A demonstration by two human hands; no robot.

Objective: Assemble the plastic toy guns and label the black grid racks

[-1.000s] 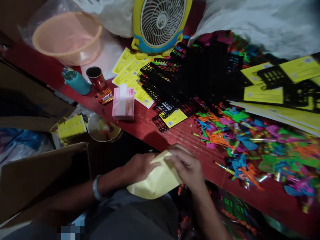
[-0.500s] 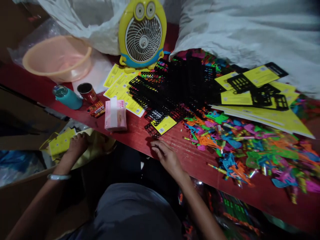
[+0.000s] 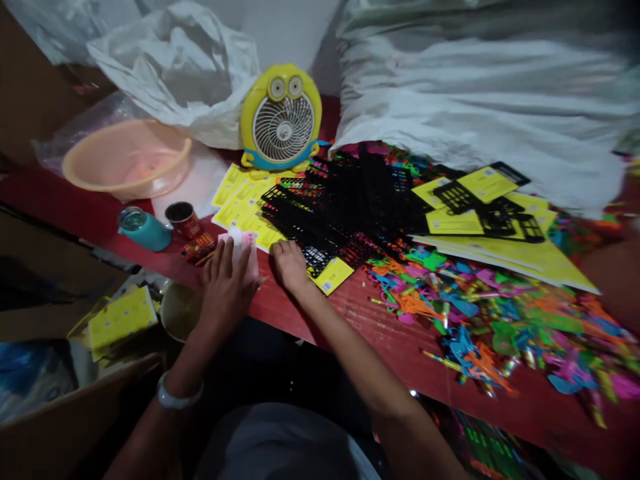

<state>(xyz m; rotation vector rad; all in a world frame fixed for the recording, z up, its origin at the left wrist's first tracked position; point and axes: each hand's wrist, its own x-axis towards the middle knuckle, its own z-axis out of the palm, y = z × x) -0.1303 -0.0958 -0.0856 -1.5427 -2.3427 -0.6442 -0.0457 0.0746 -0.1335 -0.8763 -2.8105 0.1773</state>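
Note:
My left hand [image 3: 227,283] lies over a pink tissue pack [image 3: 250,253] near the table's front edge, its fingers stretched out and apart across the top. A pale bracelet circles that wrist. Just to its right, my right hand [image 3: 291,267] rests with curled fingers at the edge of the yellow printed sheets [image 3: 240,207] and a heap of black plastic grid frames [image 3: 310,223]. What its fingertips hold, if anything, is hidden. Beside its wrist, a yellow card [image 3: 333,275] sticks out from a black frame.
A turquoise bottle [image 3: 145,229], dark red can [image 3: 183,220] and peach basin [image 3: 127,160] stand left. Behind is a yellow fan [image 3: 283,127]. Colourful plastic pieces [image 3: 465,313] and cards on black frames [image 3: 455,222] cover the right. An open box [image 3: 75,413] sits below left.
My left hand has come up from the yellow sheet in the box onto the tissue pack. My right hand has moved forward and left to the sheets and black frames. The view has shifted.

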